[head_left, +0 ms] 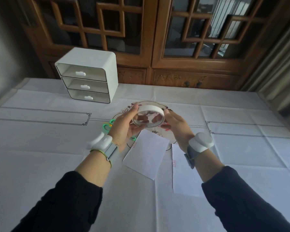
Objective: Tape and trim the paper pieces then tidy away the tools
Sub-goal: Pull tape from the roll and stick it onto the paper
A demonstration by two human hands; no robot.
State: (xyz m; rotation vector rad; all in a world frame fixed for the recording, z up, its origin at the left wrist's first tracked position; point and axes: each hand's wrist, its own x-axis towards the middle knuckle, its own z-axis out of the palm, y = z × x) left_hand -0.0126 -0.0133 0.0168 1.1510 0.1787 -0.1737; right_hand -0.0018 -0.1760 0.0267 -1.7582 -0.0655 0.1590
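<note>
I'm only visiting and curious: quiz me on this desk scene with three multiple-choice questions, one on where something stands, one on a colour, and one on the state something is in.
1. Where on the table does the white drawer unit stand?
A) near right
B) far left
C) front centre

2. What colour are the handles of the scissors?
A) green
B) red
C) black

3. What state is the tape roll in?
A) lying flat on the table
B) shut inside a drawer
C) held up in the air

Answers:
1 B: it stands at the far left, near the table's back edge.
2 A: green loops show beside the left hand.
3 C: the left hand and the right hand both grip it above the table.
</note>
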